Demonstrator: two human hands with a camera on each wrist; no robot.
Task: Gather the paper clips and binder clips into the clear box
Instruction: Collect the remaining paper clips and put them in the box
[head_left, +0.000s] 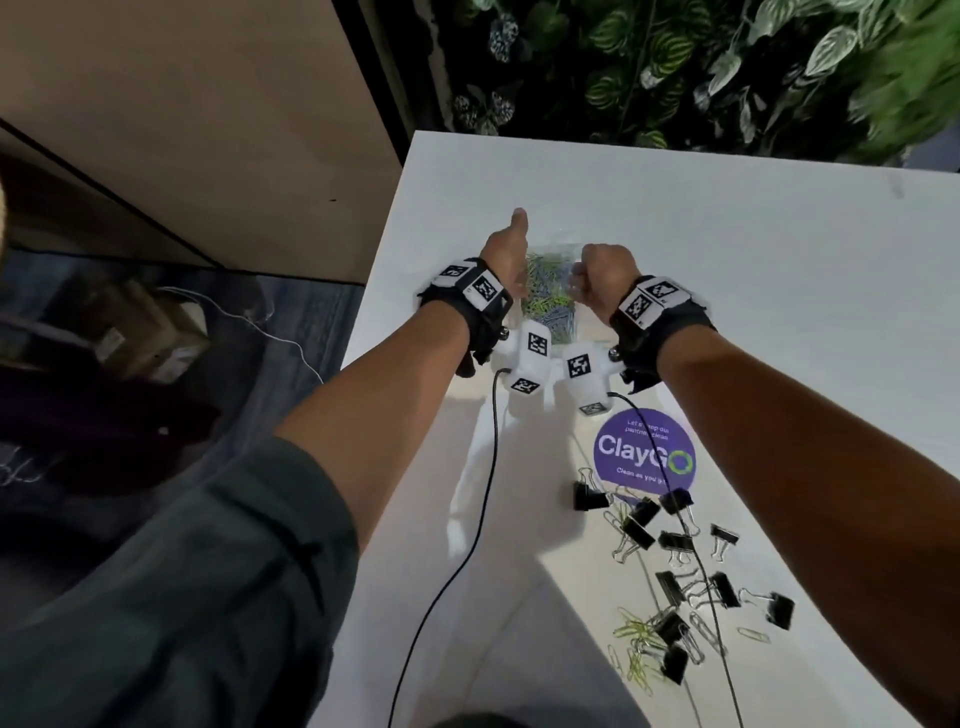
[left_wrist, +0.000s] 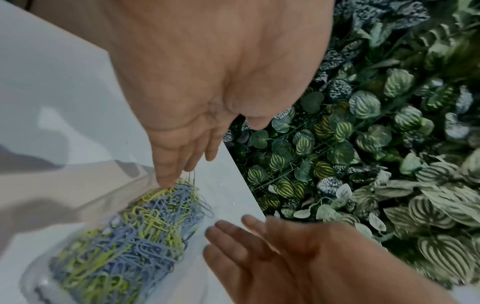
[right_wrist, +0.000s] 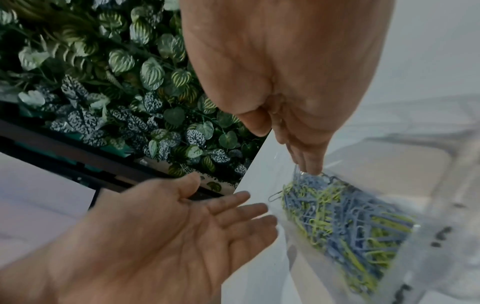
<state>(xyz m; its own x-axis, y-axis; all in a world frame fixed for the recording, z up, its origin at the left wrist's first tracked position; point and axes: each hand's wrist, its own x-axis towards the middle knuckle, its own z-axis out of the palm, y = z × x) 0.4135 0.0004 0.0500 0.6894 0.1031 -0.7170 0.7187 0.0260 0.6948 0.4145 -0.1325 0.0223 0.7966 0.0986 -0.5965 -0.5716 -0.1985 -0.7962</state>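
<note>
The clear box stands mid-table, packed with blue and yellow-green paper clips. My left hand hangs over its left side with straight fingers, and its fingertips touch the top of the clip pile. My right hand hangs over the right side, its straight fingertips reaching down to the pile. Neither hand grips anything. Black binder clips and loose paper clips lie scattered on the near right of the white table.
A round purple ClayGo sticker lies between the box and the scattered clips. Black wrist cables trail across the table toward me. A leafy plant wall stands behind the far edge. The table's left edge drops to the floor.
</note>
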